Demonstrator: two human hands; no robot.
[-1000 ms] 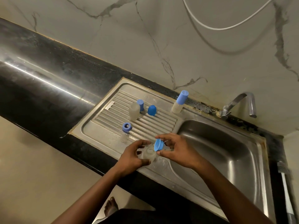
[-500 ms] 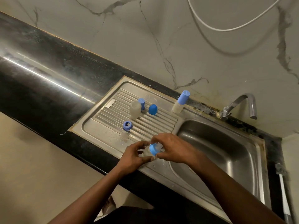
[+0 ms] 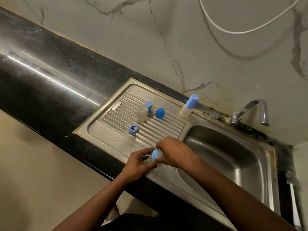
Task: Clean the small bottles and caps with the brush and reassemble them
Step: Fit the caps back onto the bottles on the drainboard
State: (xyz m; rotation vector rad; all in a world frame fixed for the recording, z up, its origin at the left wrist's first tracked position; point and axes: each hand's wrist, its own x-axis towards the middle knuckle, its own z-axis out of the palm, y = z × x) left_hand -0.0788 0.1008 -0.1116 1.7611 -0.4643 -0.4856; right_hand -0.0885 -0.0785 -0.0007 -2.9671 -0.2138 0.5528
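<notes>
At the front edge of the drainboard (image 3: 103,130), our left hand (image 3: 138,162) curls its fingers round a small clear bottle (image 3: 150,160). The right hand (image 3: 175,154) pinches the blue cap (image 3: 155,154) at the bottle's mouth. We judge both to be light, stiff plastic, slick if wet, so we would hold the body low and turn the cap by its rim. Fingers hide most of the bottle, and we cannot tell whether the threads have caught. Farther back stand a blue ring (image 3: 133,129), a cloudy bottle (image 3: 142,113) and a capped bottle (image 3: 189,106). What is perhaps the brush (image 3: 294,202) lies blurred at the desk's right edge.
</notes>
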